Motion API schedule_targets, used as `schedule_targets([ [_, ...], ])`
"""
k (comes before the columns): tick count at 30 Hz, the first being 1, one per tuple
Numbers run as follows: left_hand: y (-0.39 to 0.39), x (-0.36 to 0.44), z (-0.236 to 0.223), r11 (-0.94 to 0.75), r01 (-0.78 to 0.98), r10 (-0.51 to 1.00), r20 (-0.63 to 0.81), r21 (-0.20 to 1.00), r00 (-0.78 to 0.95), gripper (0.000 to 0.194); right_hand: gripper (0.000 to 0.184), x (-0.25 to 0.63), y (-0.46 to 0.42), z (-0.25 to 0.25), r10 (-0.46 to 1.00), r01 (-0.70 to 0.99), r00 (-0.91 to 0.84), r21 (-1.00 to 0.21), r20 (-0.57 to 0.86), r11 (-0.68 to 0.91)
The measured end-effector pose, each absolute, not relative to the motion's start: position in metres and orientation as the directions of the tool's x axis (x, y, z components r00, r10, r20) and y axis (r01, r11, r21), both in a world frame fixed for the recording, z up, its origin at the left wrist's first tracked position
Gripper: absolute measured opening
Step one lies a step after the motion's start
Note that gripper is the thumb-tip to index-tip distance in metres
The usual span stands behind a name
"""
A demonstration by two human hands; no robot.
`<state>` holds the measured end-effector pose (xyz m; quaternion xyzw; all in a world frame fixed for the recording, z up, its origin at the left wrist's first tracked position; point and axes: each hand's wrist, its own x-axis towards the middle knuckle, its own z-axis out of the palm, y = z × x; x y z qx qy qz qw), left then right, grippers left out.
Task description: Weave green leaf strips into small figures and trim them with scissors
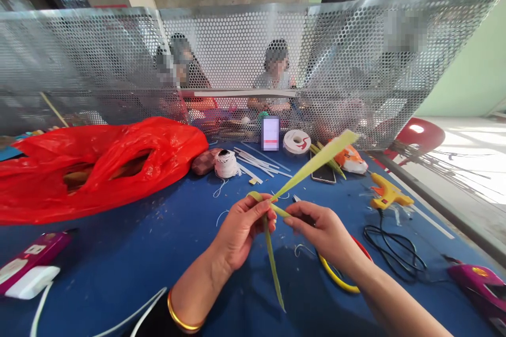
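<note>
My left hand (242,226) is closed, pinching a yellow-green leaf-like strip (316,164) between thumb and fingers. From that pinch, one broad end of the strip fans out up to the right and a narrow tail (272,263) hangs down toward the table. A small loop of it bends over beside my left thumb. On the right, my right hand (326,229) pinches a short length of the same material, stretched between the two hands. Whether it is one piece or several, I cannot tell. A yellow and red ring (336,275) lies partly hidden under my right wrist.
On the blue table (169,242) lie a red plastic bag (174,142), white thread (226,164), white strips (261,162), a ribbon spool (297,142) and a yellow glue gun (389,195) with a black cord. Purple power strips flank both sides. Behind a perforated metal screen (233,37) sit people.
</note>
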<state>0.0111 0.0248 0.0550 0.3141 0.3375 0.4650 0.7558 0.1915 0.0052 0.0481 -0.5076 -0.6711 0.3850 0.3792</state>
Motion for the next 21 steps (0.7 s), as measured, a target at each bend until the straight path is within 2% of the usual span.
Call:
schedule_targets([
  [9,0.026,0.011,0.056,0.469,-0.423,0.881,-0.379,0.775,0.283,0.012,0.022,0.197,0.012,0.041,0.946,0.635,-0.214,-0.701,0.245,0.325],
  [12,0.025,0.015,0.054,0.466,-0.39,0.883,-0.392,0.794,0.257,0.013,0.022,0.196,0.012,0.039,0.945,0.636,-0.187,-0.701,0.266,0.324],
  [15,0.023,0.018,0.05,0.475,-0.352,0.876,-0.397,0.806,0.273,0.014,0.025,0.194,0.011,0.042,0.955,0.498,-0.116,-0.816,0.273,0.294],
  [18,0.021,0.02,0.047,0.5,-0.316,0.857,-0.408,0.806,0.314,0.015,0.027,0.192,0.012,0.045,0.983,0.278,0.002,-0.944,0.184,0.176],
  [21,0.02,0.02,0.045,0.528,-0.259,0.831,-0.429,0.809,0.354,0.016,0.03,0.191,0.013,0.047,0.99,0.058,0.098,-0.993,0.104,0.099],
])
